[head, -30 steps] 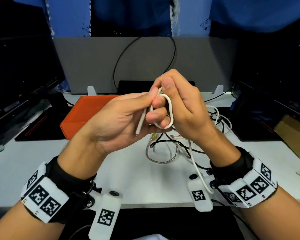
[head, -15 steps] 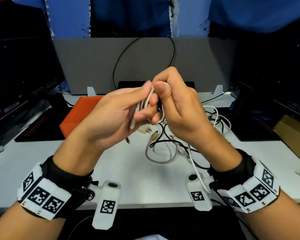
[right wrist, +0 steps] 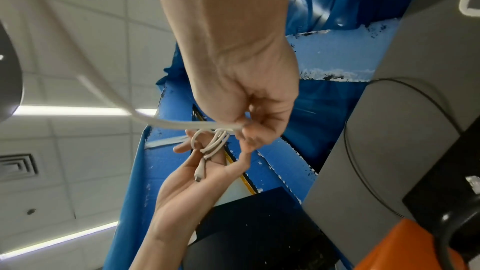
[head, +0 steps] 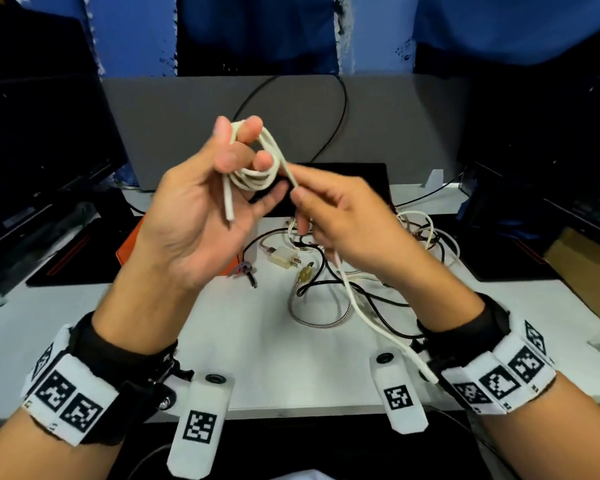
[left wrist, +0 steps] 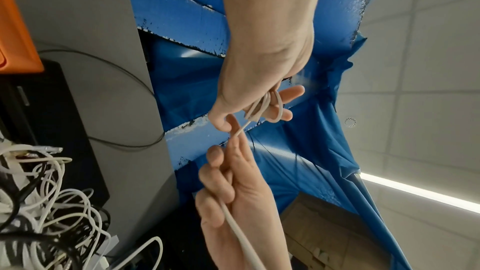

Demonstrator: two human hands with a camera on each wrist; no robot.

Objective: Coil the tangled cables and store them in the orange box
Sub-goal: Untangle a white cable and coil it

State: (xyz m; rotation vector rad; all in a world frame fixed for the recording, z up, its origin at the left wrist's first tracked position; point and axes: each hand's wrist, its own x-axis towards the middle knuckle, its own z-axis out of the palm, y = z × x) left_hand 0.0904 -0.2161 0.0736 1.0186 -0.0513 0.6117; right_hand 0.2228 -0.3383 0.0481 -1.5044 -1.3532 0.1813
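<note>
Both hands are raised above the white counter (head: 257, 341), working one thin white cable (head: 257, 174). The left hand (head: 201, 216) is turned palm-up with several small loops of that cable wound round its raised fingers; the fingers are curled through the loops and hold the little coil in place, while the cable's short plug end (right wrist: 199, 174) hangs down across the open palm. The right hand (head: 340, 216) pinches the same cable between thumb and forefinger just beside the coil — its other fingers are folded in — and from that pinch the free length runs down past the right wrist toward the counter's near edge. The two hands are close together, almost touching at the fingertips. Below them, the remaining tangled heap of white and black cables (head: 378, 265) lies on the counter under and behind the right hand, with a small white two-pin plug (head: 284, 259), a brass-tipped connector (head: 303, 273) and a loop of silver braided hose (head: 323, 317) at its near side. The flat orange box (head: 132, 244) sits on the counter to the left — mostly hidden behind the left hand, well apart from the coil being held. A grey partition panel (head: 187, 126) stands behind, with a thin black wire (head: 340, 126) looping across it.
</note>
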